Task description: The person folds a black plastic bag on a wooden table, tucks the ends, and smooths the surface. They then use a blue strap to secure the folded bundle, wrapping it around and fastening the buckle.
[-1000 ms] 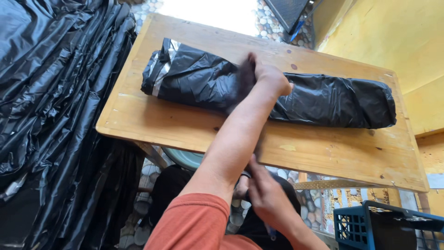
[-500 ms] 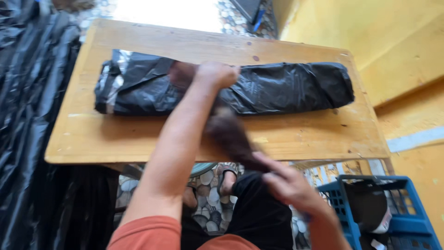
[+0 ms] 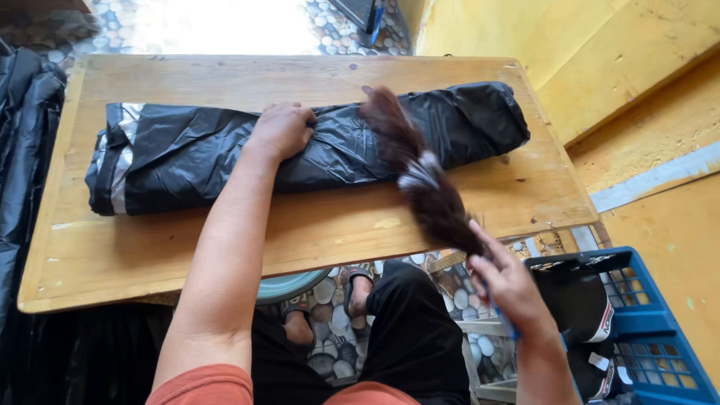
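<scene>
The black plastic bundle (image 3: 315,150), a long folded roll of sheeting, lies lengthwise across the wooden table (image 3: 225,247), nearer its far edge. From the head camera, your left hand (image 3: 283,129) rests palm down on the roll's middle, fingers curled loosely over the top, pinning it. Your right hand (image 3: 504,281) is closed around the handle of a dark feather duster (image 3: 420,180), its plume slanting over the roll's right half. To brush well, press firmly with your left hand so the plastic does not slide, and draw the feathers lightly along it. A blue crate (image 3: 645,330) sits just beside your right knee.
</scene>
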